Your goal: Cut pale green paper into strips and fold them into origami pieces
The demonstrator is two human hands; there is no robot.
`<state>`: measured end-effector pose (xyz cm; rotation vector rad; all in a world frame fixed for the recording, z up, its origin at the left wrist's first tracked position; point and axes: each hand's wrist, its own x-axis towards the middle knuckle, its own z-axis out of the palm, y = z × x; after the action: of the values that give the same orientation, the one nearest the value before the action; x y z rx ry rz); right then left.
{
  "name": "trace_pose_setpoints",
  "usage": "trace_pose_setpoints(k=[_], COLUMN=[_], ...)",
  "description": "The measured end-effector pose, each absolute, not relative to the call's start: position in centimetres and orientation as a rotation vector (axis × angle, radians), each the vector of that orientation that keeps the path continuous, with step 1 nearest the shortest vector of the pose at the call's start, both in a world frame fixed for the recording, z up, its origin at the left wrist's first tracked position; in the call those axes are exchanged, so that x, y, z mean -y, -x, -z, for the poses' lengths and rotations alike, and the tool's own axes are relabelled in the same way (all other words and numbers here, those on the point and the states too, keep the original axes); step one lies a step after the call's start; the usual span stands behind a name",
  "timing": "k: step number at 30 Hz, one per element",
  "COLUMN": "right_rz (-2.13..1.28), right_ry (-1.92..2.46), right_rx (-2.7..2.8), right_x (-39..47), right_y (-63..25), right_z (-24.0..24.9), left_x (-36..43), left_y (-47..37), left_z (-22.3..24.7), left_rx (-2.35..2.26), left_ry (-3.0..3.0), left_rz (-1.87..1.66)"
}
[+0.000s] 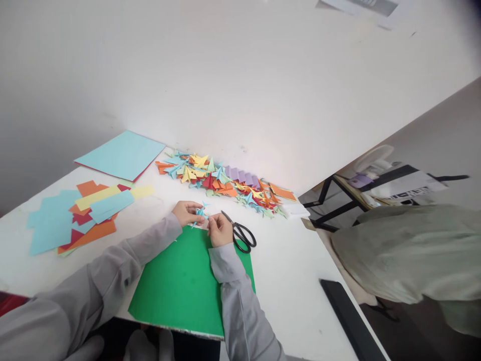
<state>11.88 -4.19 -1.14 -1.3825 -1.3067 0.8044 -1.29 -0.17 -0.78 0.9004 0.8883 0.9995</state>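
Between my two hands is a small light-blue folded paper figure (200, 212) with pointed parts, like an origami crane. My left hand (185, 213) pinches it from the left side. On the other side my right hand (221, 229) has thumb and finger closed at its edge. Both hands are above the far end of a green mat (184, 286). Black-handled scissors (245, 236) lie just right of my right hand, partly over the mat's corner. The fingers cover part of the figure, so its exact folds are hard to make out.
Folded paper figures in many colours (225, 185) are heaped along the wall. Loose paper pieces (86, 215) lie at the left, with a stack of light-blue sheets (122, 154) behind. A black bar (349, 318) lies along the table's right edge. A person (409, 255) is at the right.
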Motion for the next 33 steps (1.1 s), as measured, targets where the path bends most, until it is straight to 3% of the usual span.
trace_pose_setpoints(k=[9,26,33], right_rz=[-1.037,-0.959,-0.918], right_ry=[1.295,1.342,1.377], right_rx=[1.123,1.039,1.378], right_x=[4.2,4.0,4.5], right_y=[-12.0,-11.8,-10.4], right_z=[0.4,0.7,2.1], left_x=[0.2,0.2,0.2], left_y=[1.1,0.8,0.8], left_z=[0.7,0.9,0.3], left_rx=[-0.915,-0.9,-1.003], left_ry=[-0.896,-0.897,-0.894], left_rz=[-1.08,-1.185,-1.293])
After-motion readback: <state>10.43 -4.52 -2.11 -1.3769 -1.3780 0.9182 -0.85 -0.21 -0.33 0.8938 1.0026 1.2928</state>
